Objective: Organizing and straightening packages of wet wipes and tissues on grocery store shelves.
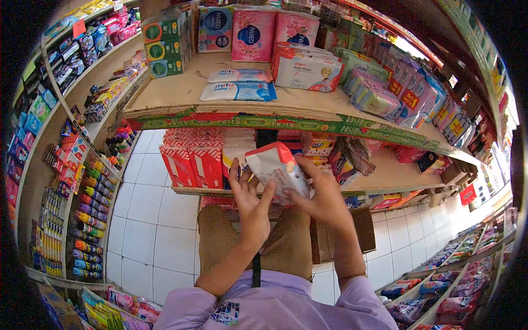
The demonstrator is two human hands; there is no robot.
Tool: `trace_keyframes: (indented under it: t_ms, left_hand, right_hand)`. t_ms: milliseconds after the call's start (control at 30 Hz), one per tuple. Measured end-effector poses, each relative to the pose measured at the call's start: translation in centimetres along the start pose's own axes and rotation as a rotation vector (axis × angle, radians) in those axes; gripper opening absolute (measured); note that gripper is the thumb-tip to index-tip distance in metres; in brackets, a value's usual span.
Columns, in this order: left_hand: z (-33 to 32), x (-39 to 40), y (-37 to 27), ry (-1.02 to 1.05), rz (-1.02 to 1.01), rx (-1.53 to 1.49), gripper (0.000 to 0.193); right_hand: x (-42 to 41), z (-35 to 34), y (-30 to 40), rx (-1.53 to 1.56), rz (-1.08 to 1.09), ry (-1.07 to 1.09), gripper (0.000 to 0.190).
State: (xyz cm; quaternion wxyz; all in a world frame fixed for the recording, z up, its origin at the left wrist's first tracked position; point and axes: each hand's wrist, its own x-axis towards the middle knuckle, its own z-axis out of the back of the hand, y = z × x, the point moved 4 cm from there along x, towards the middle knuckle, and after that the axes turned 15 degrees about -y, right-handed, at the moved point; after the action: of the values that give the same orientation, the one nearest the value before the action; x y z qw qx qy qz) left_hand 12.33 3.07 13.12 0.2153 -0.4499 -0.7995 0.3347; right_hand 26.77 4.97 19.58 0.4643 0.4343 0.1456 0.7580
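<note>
A white and red pack of baby wipes (277, 170) is tilted in front of the lower shelf, above my knees. My right hand (317, 192) grips its right side, thumb on the near face and fingers behind the far edge. My left hand (252, 198) is at the pack's left side with its fingers spread; whether it touches the pack cannot be told. On the upper shelf (173, 93), similar baby wipes packs (305, 70) stand in a row, and two flat wipes packs, one blue and white (238, 91), lie to their left.
Pink tissue packs (252, 35) and green boxes (163, 49) stand at the upper shelf's back. Red and white boxes (192, 165) fill the lower shelf's left. A cardboard box (344, 239) is on the tiled floor by my right knee. Stocked shelves line both sides.
</note>
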Motion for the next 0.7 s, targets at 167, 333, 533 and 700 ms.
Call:
trace_keyframes:
  t_ms: [167, 333, 533, 700]
  left_hand:
    - [-0.4, 0.3, -0.9, 0.111, 0.035, 0.061, 0.067]
    - [-1.4, -0.1, -1.3, 0.21, 0.052, 0.113, 0.046]
    - [-1.3, -0.1, -1.1, 0.27, -0.024, 0.089, 0.056]
    - [-1.1, 0.6, -2.6, 0.332, -0.098, 0.021, 0.056]
  right_hand:
    - [1.5, 2.3, -0.6, 0.3, -0.04, 0.073, 0.06]
    - [3.4, 4.0, -0.1, 0.35, 0.016, 0.17, 0.056]
    - [6.3, 6.4, 2.5, 0.12, 0.217, 0.269, 0.052]
    - [10.9, 11.3, 4.3, -0.101, 0.42, -0.065, 0.049]
